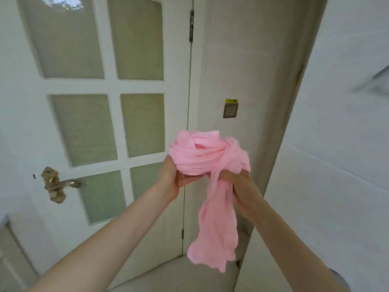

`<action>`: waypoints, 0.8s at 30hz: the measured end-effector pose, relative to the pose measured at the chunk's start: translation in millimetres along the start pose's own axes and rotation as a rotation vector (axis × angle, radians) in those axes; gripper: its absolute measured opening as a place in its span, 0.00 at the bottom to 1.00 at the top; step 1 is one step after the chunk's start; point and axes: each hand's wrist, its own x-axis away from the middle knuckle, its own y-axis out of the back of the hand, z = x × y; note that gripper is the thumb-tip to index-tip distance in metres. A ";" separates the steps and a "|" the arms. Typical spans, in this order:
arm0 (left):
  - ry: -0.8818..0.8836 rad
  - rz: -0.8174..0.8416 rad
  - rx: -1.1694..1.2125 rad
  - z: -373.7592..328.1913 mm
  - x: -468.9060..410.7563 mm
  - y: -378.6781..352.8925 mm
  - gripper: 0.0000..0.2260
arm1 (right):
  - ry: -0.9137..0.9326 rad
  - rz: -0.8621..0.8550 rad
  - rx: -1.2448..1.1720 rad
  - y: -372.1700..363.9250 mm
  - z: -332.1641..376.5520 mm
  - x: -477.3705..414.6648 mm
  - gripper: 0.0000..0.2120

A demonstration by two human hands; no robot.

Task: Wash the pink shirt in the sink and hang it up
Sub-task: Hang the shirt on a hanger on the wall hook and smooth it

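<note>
The pink shirt (208,157) is twisted into a bunched roll held up in front of me at chest height. My left hand (172,180) cups the bunch from below on its left side, fingers curled round the cloth. My right hand (242,190) grips the right end of the roll, and a loose tail of the shirt hangs down from there, in front of the right wrist. No sink is in view.
A white door with frosted glass panes (105,123) stands right ahead, its brass lever handle (56,184) at the left. A wall socket (231,110) sits on the beige wall beyond the hinge side. A white tiled wall (336,144) closes the right.
</note>
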 end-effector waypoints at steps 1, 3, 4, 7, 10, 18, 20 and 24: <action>-0.091 -0.054 -0.036 -8.2 -6.0 -9.2 0.14 | 0.020 0.042 0.013 17.2 8.4 9.5 0.26; -0.217 -0.141 -0.116 -29.5 -18.3 -27.0 0.12 | -0.046 0.165 0.077 44.7 20.1 27.2 0.22; -0.269 -0.169 -0.191 -37.5 -23.7 -35.7 0.12 | -0.110 0.210 0.160 58.8 23.5 33.2 0.20; -0.459 -0.217 -0.441 -62.8 -28.5 -62.4 0.15 | -0.234 0.243 0.602 94.8 34.3 44.8 0.15; -0.582 -0.037 -0.538 -87.4 -20.8 -96.4 0.18 | -0.298 0.208 1.077 111.6 56.0 51.1 0.26; -0.306 0.464 -0.250 -105.2 -4.5 -174.8 0.09 | 0.394 -0.364 0.482 61.8 153.8 35.1 0.09; -0.222 0.552 -0.270 -110.0 -8.8 -177.9 0.11 | 0.472 -0.505 0.440 63.9 171.2 27.0 0.07; -0.246 0.574 -0.497 -128.1 -13.9 -170.4 0.13 | 0.474 -0.630 0.596 84.4 208.0 30.4 0.05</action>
